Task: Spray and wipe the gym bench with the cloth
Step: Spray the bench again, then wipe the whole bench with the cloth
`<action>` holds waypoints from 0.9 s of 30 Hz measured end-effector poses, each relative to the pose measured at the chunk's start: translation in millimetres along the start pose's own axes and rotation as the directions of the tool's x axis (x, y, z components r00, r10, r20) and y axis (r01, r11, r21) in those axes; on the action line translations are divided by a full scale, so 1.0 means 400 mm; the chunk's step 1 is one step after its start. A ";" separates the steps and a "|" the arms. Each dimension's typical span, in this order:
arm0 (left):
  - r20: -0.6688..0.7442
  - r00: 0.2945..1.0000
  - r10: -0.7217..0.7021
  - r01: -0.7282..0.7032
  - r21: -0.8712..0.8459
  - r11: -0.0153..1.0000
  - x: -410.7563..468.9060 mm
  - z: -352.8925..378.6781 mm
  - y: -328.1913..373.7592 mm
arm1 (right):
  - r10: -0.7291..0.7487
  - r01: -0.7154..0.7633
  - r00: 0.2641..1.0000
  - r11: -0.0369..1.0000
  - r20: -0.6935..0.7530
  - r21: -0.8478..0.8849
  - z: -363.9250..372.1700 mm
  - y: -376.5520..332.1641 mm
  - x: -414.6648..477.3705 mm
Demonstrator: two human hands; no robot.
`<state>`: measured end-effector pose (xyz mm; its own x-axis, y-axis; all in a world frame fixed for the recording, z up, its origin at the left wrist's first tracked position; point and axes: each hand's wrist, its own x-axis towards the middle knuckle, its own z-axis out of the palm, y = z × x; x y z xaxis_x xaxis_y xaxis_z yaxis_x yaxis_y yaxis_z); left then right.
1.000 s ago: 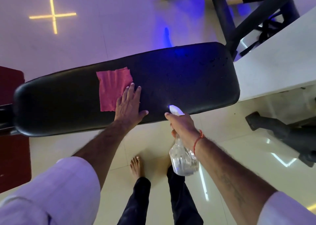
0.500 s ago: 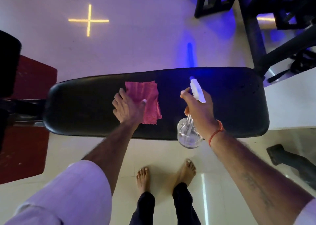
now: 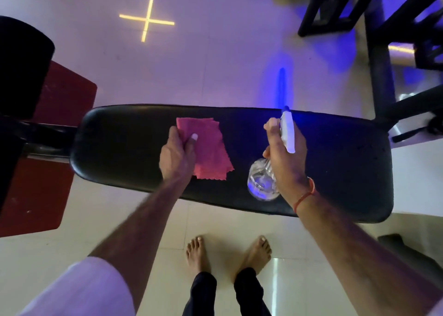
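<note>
Looking down at the gym bench [image 3: 335, 167], I see its black pad running left to right just ahead of the bare feet [image 3: 199, 251], with the pink cloth [image 3: 208, 147] lying flat on the pad near its middle. My left hand [image 3: 176, 156] rests on the cloth's left edge, thumb on top and fingers curled over the fabric, so it is closed on the cloth and pins it against the pad; I judge that keeps it ready for a wipe once the surface is wet. The spray bottle [image 3: 262, 181] hangs above the pad's right half in my right hand [image 3: 285, 159], which is wrapped tight around its neck, one finger reaching toward the trigger under the white nozzle [image 3: 287, 133]. The nozzle points away toward the far edge, probably to wet the bare stretch beside the cloth. Both forearms reach forward from white sleeves [image 3: 79, 289], the right wrist bent over the bottle, the left nearly straight.
</note>
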<state>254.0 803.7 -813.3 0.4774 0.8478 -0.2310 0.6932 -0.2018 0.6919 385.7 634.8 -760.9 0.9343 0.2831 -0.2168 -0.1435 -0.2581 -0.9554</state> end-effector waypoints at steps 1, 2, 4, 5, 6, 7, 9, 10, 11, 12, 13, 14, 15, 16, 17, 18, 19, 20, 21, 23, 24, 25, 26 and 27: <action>-0.059 0.998 -0.014 0.013 -0.033 0.999 -0.005 -0.025 -0.017 | -0.022 0.022 1.000 1.000 0.010 0.013 0.025 -0.012 0.001; -0.118 0.992 -0.038 0.031 -0.061 0.998 -0.008 -0.051 -0.032 | -0.042 0.041 0.999 0.999 0.016 0.017 0.051 -0.023 0.004; -0.208 0.975 -0.075 0.056 -0.095 0.994 -0.013 -0.100 -0.061 | -0.074 0.074 0.997 0.997 0.028 0.023 0.113 -0.044 0.013; -0.237 0.968 -0.079 0.054 -0.109 0.993 -0.017 -0.124 -0.078 | -0.091 0.090 0.995 0.996 0.044 0.024 0.148 -0.054 0.015; -0.254 0.964 -0.078 0.048 -0.125 0.991 -0.023 -0.146 -0.093 | -0.107 0.106 0.992 0.994 0.064 0.022 0.182 -0.061 0.014; -0.258 0.963 -0.078 0.042 -0.144 0.989 -0.028 -0.166 -0.108 | -0.127 0.126 0.988 0.992 0.085 0.019 0.214 -0.066 0.010; -0.246 0.967 -0.071 0.025 -0.185 0.982 -0.038 -0.194 -0.132 | -0.182 0.183 0.973 0.983 0.142 0.007 0.262 -0.065 -0.002; -0.235 0.970 -0.066 0.016 -0.208 0.978 -0.043 -0.205 -0.143 | -0.210 0.215 0.961 0.977 0.178 -0.010 0.281 -0.062 -0.011; -0.220 0.973 -0.064 0.011 -0.234 0.972 -0.047 -0.211 -0.153 | -0.227 0.239 0.951 0.970 0.212 -0.036 0.295 -0.057 -0.020; -0.203 0.977 -0.065 0.011 -0.258 0.966 -0.052 -0.216 -0.160 | -0.232 0.254 0.942 0.965 0.242 -0.065 0.303 -0.052 -0.028; -0.192 0.979 -0.066 0.012 -0.272 0.962 -0.057 -0.220 -0.167 | -0.232 0.266 0.934 0.959 0.272 -0.097 0.307 -0.047 -0.034; -0.188 0.980 -0.064 0.010 -0.279 0.960 -0.063 -0.220 -0.169 | -0.231 0.279 0.926 0.952 0.299 -0.129 0.306 -0.041 -0.038; -0.190 0.980 -0.064 0.007 -0.287 0.958 -0.069 -0.220 -0.173 | -0.232 0.293 0.919 0.944 0.320 -0.155 0.303 -0.035 -0.043; -0.190 0.980 -0.064 0.004 -0.301 0.954 -0.076 -0.220 -0.174 | -0.232 0.300 0.915 0.938 0.331 -0.172 0.297 -0.027 -0.045; -0.184 0.980 -0.069 0.007 -0.316 0.949 -0.081 -0.217 -0.174 | -0.233 0.306 0.912 0.935 0.337 -0.181 0.289 -0.021 -0.046; -0.175 0.982 -0.076 0.014 -0.331 0.944 -0.087 -0.215 -0.174 | -0.231 0.310 0.908 0.931 0.349 -0.191 0.278 -0.015 -0.046; -0.165 0.983 -0.082 0.021 -0.341 0.940 -0.090 -0.215 -0.174 | -0.218 0.308 0.904 0.929 0.369 -0.205 0.268 -0.009 -0.044; -0.150 0.985 -0.086 0.028 -0.351 0.936 -0.094 -0.215 -0.173 | -0.196 0.296 0.900 0.930 0.390 -0.217 0.255 -0.004 -0.044; -0.134 0.987 -0.085 0.031 -0.364 0.931 -0.098 -0.215 -0.173 | -0.169 0.276 0.900 0.934 0.402 -0.225 0.241 0.002 -0.047; -0.096 0.992 -0.087 0.040 -0.409 0.912 -0.110 -0.214 -0.165 | -0.137 0.248 0.911 0.935 0.389 -0.252 0.202 0.020 -0.063; -0.076 0.993 -0.095 0.053 -0.437 0.898 -0.118 -0.213 -0.159 | -0.141 0.250 0.921 0.928 0.363 -0.275 0.180 0.035 -0.079; -0.041 0.993 -0.110 0.078 -0.472 0.878 -0.126 -0.210 -0.153 | -0.144 0.244 0.935 0.923 0.323 -0.298 0.158 0.055 -0.103; 0.017 0.992 -0.125 0.115 -0.522 0.845 -0.134 -0.207 -0.147 | -0.128 0.214 0.952 0.928 0.277 -0.305 0.138 0.079 -0.130; 0.105 0.987 -0.125 0.163 -0.581 0.798 -0.145 -0.202 -0.140 | -0.082 0.152 0.968 0.944 0.238 -0.293 0.117 0.101 -0.158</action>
<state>143.9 805.6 -783.2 0.4408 0.8102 -0.3864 0.3173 0.2620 0.9114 305.7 649.6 -795.2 0.8385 0.5146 -0.1793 0.1020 -0.4715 -0.8759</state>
